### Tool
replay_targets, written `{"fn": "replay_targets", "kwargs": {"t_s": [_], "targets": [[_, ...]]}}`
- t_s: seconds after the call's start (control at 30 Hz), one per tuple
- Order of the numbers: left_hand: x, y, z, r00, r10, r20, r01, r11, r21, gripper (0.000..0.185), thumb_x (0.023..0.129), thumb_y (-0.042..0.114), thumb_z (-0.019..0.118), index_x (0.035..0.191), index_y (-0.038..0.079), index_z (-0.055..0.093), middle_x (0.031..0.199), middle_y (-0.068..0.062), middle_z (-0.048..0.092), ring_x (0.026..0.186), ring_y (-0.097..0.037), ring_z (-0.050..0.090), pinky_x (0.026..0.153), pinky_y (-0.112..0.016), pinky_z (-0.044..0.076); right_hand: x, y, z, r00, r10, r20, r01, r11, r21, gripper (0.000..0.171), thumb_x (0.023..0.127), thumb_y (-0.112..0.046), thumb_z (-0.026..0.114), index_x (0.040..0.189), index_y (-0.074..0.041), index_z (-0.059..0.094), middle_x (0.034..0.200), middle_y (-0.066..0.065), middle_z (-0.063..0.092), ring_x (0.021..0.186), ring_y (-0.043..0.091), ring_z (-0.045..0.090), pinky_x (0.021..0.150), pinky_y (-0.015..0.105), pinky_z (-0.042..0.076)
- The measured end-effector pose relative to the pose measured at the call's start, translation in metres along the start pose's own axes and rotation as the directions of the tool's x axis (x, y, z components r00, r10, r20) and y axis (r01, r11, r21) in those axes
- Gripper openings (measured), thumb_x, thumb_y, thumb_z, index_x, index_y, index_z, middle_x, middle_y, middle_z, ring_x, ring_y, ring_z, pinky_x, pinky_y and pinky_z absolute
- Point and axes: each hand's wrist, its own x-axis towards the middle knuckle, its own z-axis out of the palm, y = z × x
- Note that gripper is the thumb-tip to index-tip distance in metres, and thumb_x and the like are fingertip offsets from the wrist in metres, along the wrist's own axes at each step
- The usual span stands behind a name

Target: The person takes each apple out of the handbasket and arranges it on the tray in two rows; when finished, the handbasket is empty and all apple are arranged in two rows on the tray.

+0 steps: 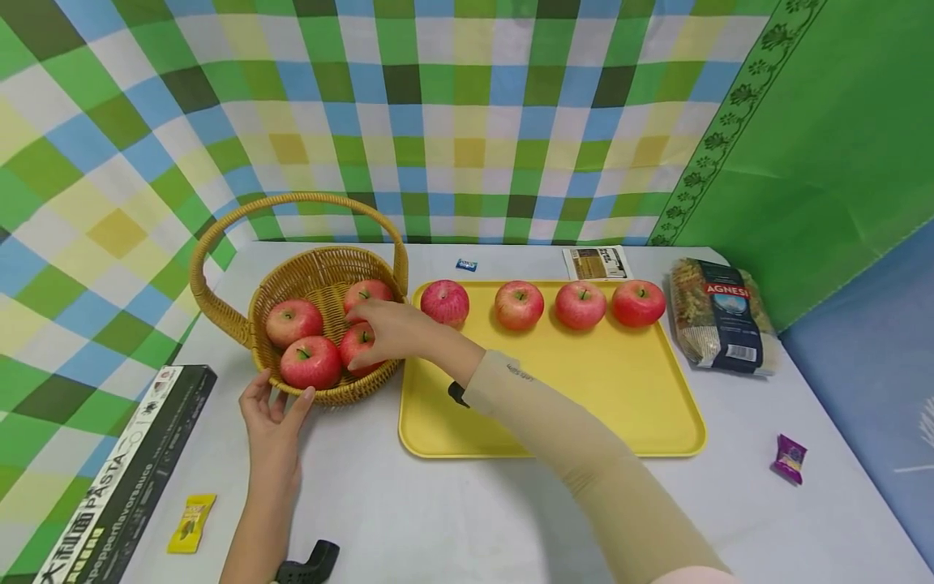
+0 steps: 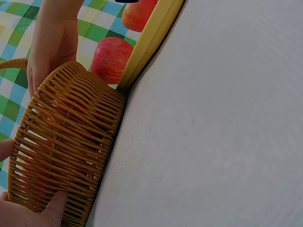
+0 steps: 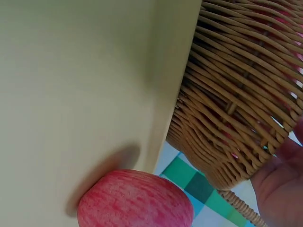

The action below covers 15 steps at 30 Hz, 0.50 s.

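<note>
The right hand (image 1: pixel 390 328) curls over a red apple (image 1: pixel 359 342) inside the woven wicker basket (image 1: pixel 310 276); the left hand (image 1: pixel 272 410), fingers spread, steadies its rim — a loose grip could let the apple slip and bruise its neighbours.

Apple (image 1: pixel 359 344) under the right hand (image 1: pixel 394 328): partly covered by the fingers, so the grip itself cannot be read. Basket (image 2: pixel 66 146) contents in both wrist views: red glimpses through the weave only. Black object (image 1: pixel 310 562) behind the left hand (image 1: pixel 273 422): cut off by the bottom edge, unidentifiable.
</note>
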Motion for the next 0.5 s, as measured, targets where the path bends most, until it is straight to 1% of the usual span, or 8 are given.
{"fn": "replay_targets", "kwargs": {"t_s": [0.17, 0.23, 0.33, 0.5], "targets": [[0.0, 0.0, 0.0, 1.0, 0.0, -0.003, 0.0, 1.0, -0.002, 0.073, 0.09, 0.017, 0.069, 0.142, 0.028, 0.02, 0.159, 0.003, 0.007, 0.144, -0.02, 0.018, 0.103, -0.027, 0.039, 0.001, -0.003, 0.004, 1.0, 0.003, -0.007, -0.003, 0.995, -0.103, 0.064, 0.078, -0.057, 0.072, 0.127, -0.02, 0.057, 0.126, -0.004, 0.053, 0.103, 0.01, 0.055, 0.088, 0.028, 0.048], [0.001, 0.0, 0.001, 1.0, -0.002, -0.002, 0.002, 1.0, -0.003, 0.073, 0.09, 0.017, 0.069, 0.142, 0.028, 0.02, 0.159, 0.003, 0.007, 0.144, -0.019, 0.018, 0.104, -0.027, 0.039, 0.002, -0.003, 0.005, 1.0, 0.011, -0.016, -0.013, 0.992, -0.127, 0.061, 0.078, -0.058, 0.072, 0.125, -0.022, 0.057, 0.124, -0.005, 0.054, 0.101, 0.01, 0.056, 0.085, 0.028, 0.049], [0.0, 0.0, 0.0, 1.0, 0.0, 0.0, 0.0, 1.0, -0.009, 0.073, 0.09, 0.017, 0.069, 0.142, 0.028, 0.02, 0.159, 0.003, 0.007, 0.144, -0.02, 0.018, 0.103, -0.027, 0.039, 0.002, -0.003, 0.008, 0.999, 0.021, -0.033, -0.025, 0.989, -0.143, 0.059, 0.078, -0.057, 0.071, 0.124, -0.023, 0.058, 0.124, -0.006, 0.054, 0.098, 0.01, 0.056, 0.08, 0.028, 0.05], [0.0, 0.0, 0.0, 1.0, 0.0, -0.001, 0.0, 1.0, -0.009, 0.072, 0.09, 0.016, 0.069, 0.141, 0.028, 0.019, 0.159, 0.003, 0.006, 0.144, -0.02, 0.017, 0.103, -0.026, 0.039, 0.003, -0.003, 0.014, 0.998, 0.027, -0.065, -0.037, 0.988, -0.152, 0.056, 0.079, -0.056, 0.07, 0.124, -0.024, 0.06, 0.128, -0.005, 0.054, 0.101, 0.01, 0.056, 0.078, 0.027, 0.051]]}}
